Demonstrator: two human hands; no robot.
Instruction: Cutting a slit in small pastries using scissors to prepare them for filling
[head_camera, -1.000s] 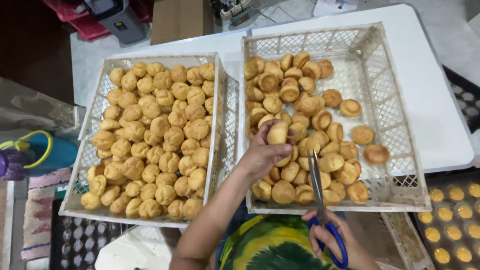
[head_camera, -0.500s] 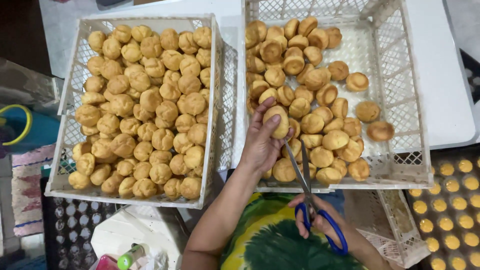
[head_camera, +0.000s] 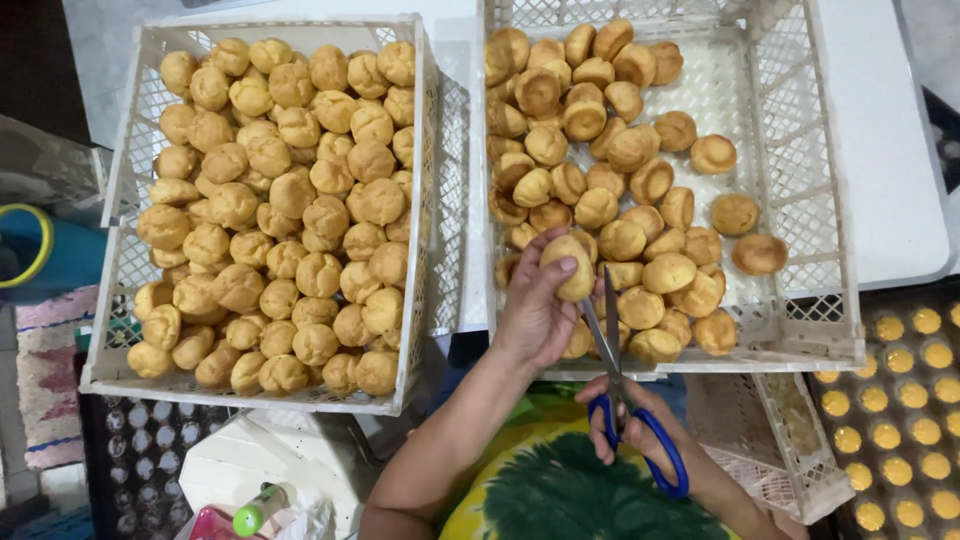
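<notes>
change: a second back the left hand (head_camera: 540, 310) was down among the puffs in the right crate (head_camera: 830, 300), scissors off to the side; now it has one round puff (head_camera: 568, 265) lifted clear and the blades are at it.
meaning: looks like pick is done and the cut on this puff is starting, judging by blade position.
left hand: fingers curled snug around the puff, thumb on top; puff sits just above the crate's near edge, over the pile.
right hand (head_camera: 625, 420): closed through the blue loops of the scissors (head_camera: 612, 350); blades nearly together, tips touching the puff's right side.
right crate: about half full, puffs loose, bare mesh on the far right.
left crate (head_camera: 425, 200): packed full with puffs, untouched by either hand.
nearby: tray of small yellow rounds (head_camera: 900, 400) at lower right.
</notes>
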